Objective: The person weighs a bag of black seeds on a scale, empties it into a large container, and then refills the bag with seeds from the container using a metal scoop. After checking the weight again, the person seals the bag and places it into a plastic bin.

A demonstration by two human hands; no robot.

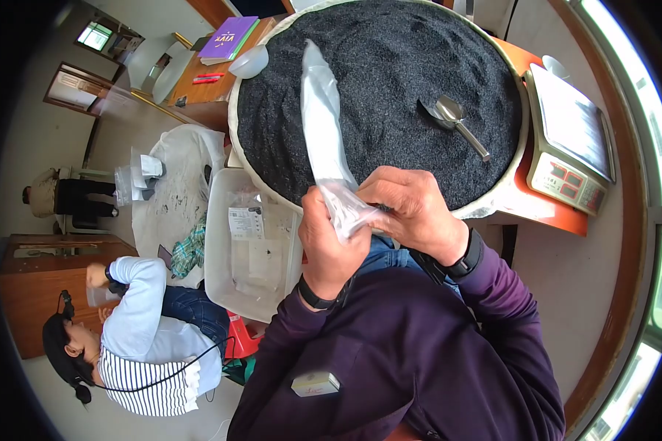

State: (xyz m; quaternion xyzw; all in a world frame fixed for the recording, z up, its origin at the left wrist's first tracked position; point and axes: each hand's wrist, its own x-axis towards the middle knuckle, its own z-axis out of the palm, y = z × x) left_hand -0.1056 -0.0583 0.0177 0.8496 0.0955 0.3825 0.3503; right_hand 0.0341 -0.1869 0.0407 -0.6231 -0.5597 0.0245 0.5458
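Note:
Both my hands grip the near end of a long, translucent plastic bag (324,116), whose far part reaches over a wide round container of black granules (386,66). My left hand (334,242) holds the bag's gathered edge from the left. From the right, my right hand (416,209) pinches the same end between thumb and fingers. The bag looks flat. On the granules, to the right, lies a metal scoop (455,118) with its handle towards me. A translucent plastic bowl (249,62) rests at the container's left rim.
A digital scale (571,127) stands at the right. At the left is a plastic bin (215,248) holding bags, beside a white-covered surface (168,182). A co-worker (154,342) sits at the lower left; another person (69,195) is farther back. A purple book (229,37) lies on a wooden desk.

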